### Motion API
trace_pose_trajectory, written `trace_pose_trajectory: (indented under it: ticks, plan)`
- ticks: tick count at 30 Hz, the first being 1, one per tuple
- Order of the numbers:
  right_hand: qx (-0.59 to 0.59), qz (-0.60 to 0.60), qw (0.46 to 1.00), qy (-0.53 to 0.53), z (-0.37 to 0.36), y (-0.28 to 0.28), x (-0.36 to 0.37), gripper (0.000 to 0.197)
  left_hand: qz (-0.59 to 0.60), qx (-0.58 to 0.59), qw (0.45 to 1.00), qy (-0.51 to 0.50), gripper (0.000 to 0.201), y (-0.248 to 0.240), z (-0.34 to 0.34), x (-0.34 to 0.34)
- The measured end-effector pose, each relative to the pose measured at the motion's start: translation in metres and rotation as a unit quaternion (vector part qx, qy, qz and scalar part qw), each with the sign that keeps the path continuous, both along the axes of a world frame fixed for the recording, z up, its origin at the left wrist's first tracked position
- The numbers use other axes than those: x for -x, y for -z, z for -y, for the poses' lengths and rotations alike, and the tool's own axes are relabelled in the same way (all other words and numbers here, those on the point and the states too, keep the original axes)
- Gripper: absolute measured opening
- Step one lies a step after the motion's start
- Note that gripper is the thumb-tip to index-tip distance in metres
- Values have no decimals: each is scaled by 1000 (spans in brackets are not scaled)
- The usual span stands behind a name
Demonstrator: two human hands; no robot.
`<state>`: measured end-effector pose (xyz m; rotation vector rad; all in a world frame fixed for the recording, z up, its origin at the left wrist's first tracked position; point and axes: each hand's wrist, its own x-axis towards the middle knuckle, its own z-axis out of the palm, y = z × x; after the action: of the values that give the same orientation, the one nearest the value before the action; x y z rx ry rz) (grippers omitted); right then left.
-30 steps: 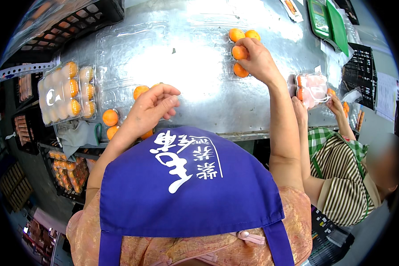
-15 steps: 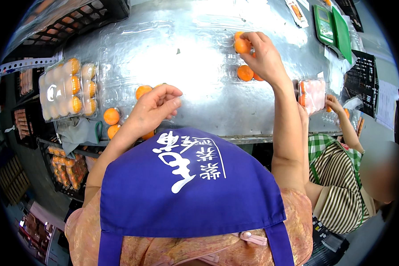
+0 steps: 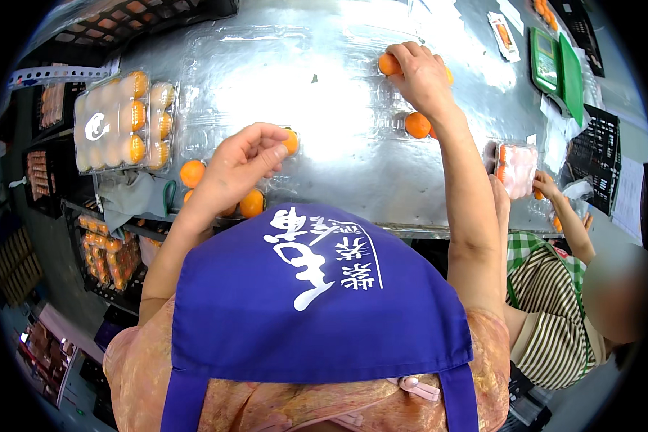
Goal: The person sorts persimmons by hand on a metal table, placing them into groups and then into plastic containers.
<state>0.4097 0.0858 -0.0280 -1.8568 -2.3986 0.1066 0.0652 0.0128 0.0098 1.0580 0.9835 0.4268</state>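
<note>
My left hand (image 3: 246,164) is over the left part of the metal table, with thumb and index finger closed on a small orange (image 3: 291,142). Below and beside that wrist lie several more oranges (image 3: 252,203), partly covered by the hand and forearm. Farther off to the right, my right hand (image 3: 421,78) curls its fingers round another orange (image 3: 389,65) at the clear plastic tray (image 3: 381,101). One orange shows just past its far side, and an orange (image 3: 417,125) with a second partly hidden one sits nearer, by the wrist.
Closed clear packs of oranges (image 3: 111,122) stand at the left beside a grey cloth (image 3: 129,198). A black crate (image 3: 122,25) is at the far left. Green scales (image 3: 545,61) stand far right. A co-worker in striped clothing (image 3: 554,309) has a hand near a filled pack (image 3: 517,171).
My left hand, empty before, now has an orange at its fingertips. The right hand has turned over the tray, its orange now left of the fingers. The whole view has shifted slightly.
</note>
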Motion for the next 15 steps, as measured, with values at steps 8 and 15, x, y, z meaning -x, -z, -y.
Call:
trace_pose_trajectory:
  ticks: [8,15]
  plan:
    - [-89,-96,991,-5,31,-38,10,41,-61,-88,988,-109,22,-20,8,43]
    - [103,-271,939,-187,122,-42,134,45,-137,-132,970,-151,15,-6,48,80]
